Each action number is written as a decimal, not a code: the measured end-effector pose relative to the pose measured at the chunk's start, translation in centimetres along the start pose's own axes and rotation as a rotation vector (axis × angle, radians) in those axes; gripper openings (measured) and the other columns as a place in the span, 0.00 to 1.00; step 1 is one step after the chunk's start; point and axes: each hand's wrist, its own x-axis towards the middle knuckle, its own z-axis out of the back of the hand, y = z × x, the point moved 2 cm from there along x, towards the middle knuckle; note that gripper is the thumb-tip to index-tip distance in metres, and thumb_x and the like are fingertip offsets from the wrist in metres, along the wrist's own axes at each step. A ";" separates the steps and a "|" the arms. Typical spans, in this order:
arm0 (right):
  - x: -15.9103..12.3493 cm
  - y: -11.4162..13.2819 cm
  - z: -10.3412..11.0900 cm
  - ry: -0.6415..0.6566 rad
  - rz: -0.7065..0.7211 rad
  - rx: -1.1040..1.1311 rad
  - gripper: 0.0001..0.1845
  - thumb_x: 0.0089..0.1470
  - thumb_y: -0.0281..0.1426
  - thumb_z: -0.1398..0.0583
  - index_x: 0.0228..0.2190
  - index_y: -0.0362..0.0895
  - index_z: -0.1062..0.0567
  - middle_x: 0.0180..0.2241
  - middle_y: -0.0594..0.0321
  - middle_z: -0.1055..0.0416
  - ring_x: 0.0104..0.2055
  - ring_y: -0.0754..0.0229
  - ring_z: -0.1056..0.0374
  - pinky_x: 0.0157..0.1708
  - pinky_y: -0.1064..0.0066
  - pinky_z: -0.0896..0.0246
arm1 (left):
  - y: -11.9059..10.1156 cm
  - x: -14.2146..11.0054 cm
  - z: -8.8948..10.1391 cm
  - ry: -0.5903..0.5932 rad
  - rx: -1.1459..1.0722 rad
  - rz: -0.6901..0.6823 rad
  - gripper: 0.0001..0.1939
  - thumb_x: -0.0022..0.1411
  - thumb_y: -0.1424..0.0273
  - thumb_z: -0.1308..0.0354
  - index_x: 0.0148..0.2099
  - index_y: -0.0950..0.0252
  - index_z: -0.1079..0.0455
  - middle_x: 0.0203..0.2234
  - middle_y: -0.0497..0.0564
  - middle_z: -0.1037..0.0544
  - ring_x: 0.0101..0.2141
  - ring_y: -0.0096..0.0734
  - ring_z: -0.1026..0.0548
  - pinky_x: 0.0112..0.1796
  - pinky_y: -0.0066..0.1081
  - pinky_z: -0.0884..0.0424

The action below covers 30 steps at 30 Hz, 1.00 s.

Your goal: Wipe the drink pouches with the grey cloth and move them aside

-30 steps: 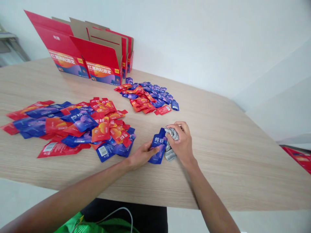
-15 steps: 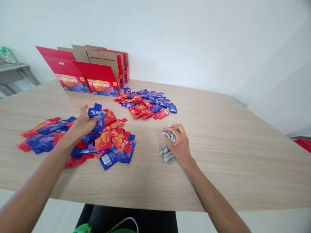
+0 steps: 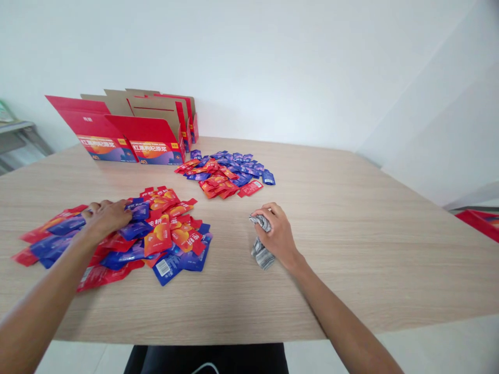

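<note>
My left hand (image 3: pixel 107 217) lies over the near-left heap of flat foil pouches, palm down with its fingers apart. At its thumb and index fingertip rests a blue pouch (image 3: pixel 139 209); part of the heap is hidden under the palm. Orange-red pouches such as this one (image 3: pixel 158 235) lie to the right in the same heap. On the bare table, further right, my right hand (image 3: pixel 277 234) is closed around a crumpled grey-striped cloth (image 3: pixel 263 253), whose lower end hangs out below the fingers.
Behind the heap stand several red cardboard boxes (image 3: pixel 156 140) with raised flaps, near the wall. A second pile of red and blue pouches (image 3: pixel 230 171) lies mid-table at the back. A red box (image 3: pixel 479 223) shows beyond the right table edge.
My left hand has carried the blue pouch from beside the cloth leftward and laid it on the near-left heap. My right hand keeps the cloth in about the same place. The view has shifted.
</note>
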 end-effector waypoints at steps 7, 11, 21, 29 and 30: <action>-0.1 -0.2 -0.9 0.119 -0.012 -0.048 0.12 0.55 0.22 0.39 0.39 0.47 0.23 0.42 0.59 0.29 0.46 0.53 0.33 0.49 0.58 0.44 | -2.9 -0.1 2.9 0.082 0.255 0.037 0.29 0.65 0.54 0.52 0.62 0.60 0.31 0.62 0.62 0.28 0.62 0.64 0.34 0.56 0.58 0.38; -0.2 -0.2 -1.7 0.168 -0.005 0.024 0.13 0.53 0.21 0.39 0.39 0.47 0.23 0.42 0.59 0.31 0.46 0.53 0.33 0.49 0.60 0.39 | -7.3 0.4 3.4 0.116 0.227 -0.105 0.31 0.66 0.57 0.53 0.63 0.73 0.32 0.61 0.71 0.28 0.59 0.65 0.30 0.55 0.55 0.35; -0.6 -1.0 -3.1 0.234 0.020 0.065 0.16 0.52 0.19 0.37 0.39 0.49 0.24 0.43 0.61 0.32 0.46 0.55 0.32 0.49 0.63 0.33 | -22.9 4.5 -3.8 0.149 0.133 -0.473 0.27 0.67 0.64 0.47 0.63 0.73 0.33 0.61 0.71 0.30 0.61 0.55 0.32 0.56 0.40 0.36; -0.6 -0.8 -2.9 0.271 0.076 0.040 0.14 0.53 0.21 0.36 0.40 0.49 0.25 0.44 0.60 0.32 0.46 0.55 0.33 0.49 0.63 0.34 | -26.8 5.9 -7.0 0.087 0.072 -0.423 0.38 0.67 0.57 0.47 0.69 0.80 0.44 0.64 0.81 0.38 0.65 0.72 0.44 0.56 0.54 0.39; -0.6 -0.8 -2.9 0.272 0.077 0.036 0.14 0.53 0.21 0.36 0.40 0.49 0.25 0.44 0.60 0.32 0.46 0.55 0.33 0.49 0.63 0.34 | -26.9 6.0 -7.1 0.088 0.062 -0.428 0.39 0.66 0.57 0.47 0.69 0.81 0.43 0.64 0.82 0.38 0.65 0.73 0.43 0.56 0.54 0.39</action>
